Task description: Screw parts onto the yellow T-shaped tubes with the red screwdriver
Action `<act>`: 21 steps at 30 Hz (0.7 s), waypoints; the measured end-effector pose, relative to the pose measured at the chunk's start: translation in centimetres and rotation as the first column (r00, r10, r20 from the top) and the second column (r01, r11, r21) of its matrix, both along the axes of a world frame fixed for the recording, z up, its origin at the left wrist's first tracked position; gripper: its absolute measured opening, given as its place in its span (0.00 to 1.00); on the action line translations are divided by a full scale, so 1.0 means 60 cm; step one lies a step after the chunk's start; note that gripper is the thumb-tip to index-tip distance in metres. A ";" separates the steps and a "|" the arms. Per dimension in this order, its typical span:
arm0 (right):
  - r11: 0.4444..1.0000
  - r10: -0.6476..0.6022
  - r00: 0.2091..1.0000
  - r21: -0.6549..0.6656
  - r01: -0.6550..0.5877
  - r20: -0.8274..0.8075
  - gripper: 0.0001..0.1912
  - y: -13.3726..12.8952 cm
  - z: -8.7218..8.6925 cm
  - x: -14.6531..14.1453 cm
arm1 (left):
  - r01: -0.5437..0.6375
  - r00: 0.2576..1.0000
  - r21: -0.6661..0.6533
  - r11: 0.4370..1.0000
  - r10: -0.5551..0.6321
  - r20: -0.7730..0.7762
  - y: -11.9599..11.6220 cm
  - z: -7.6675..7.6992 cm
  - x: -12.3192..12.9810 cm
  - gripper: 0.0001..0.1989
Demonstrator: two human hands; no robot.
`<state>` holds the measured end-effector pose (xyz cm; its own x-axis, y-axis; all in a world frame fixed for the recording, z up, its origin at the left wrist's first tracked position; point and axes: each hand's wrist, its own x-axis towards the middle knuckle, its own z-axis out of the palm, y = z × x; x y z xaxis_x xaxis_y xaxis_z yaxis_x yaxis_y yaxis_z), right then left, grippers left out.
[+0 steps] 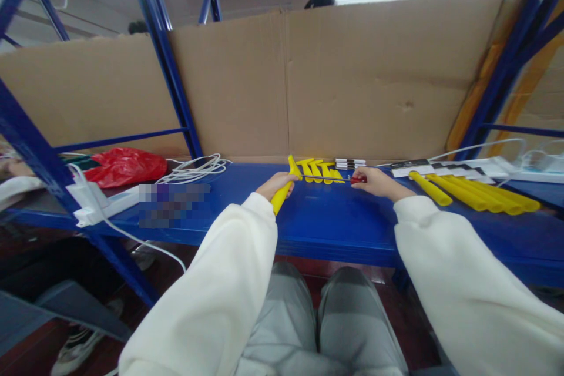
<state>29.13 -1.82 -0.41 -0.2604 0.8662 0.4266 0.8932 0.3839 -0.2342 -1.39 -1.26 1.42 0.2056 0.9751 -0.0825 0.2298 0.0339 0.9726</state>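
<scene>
My left hand point(278, 185) is wrapped round a yellow tube-like handle point(279, 198) with a flared yellow head at its top. In my right hand point(371, 180) is a screwdriver point(358, 180) with a red handle. Its thin shaft points left and reaches the yellow head; whether the tip sits inside it cannot be made out. Behind the shaft, several yellow T-shaped pieces point(325, 171) lie in a row on the blue shelf table point(335, 217). Beside them is a small stack of black-and-white packs point(350, 164).
Several yellow tubes point(480, 192) lie at the right near black-and-white strips point(418, 168). A white power strip point(126, 201), coiled white cable point(198, 170) and red plastic bag point(127, 167) are at the left. A cardboard wall point(352, 82) and blue posts point(170, 70) border the table.
</scene>
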 end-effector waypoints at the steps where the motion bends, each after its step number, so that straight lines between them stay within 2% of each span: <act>1: 1.000 -0.003 1.000 -0.004 0.003 0.000 0.05 0.000 0.000 0.000 | 0.002 1.000 0.001 1.000 -0.002 0.000 -0.002 0.001 0.000 0.11; 13: 0.999 0.035 0.999 -0.019 -0.035 0.028 0.03 -0.005 0.002 -0.007 | 0.009 1.000 0.001 1.000 -0.008 -0.027 0.000 0.001 0.001 0.11; 21: 0.999 -0.008 0.973 0.038 0.000 0.230 0.08 -0.019 0.007 -0.022 | 0.043 0.995 -0.005 0.999 -0.044 -0.090 0.009 -0.007 -0.002 0.11</act>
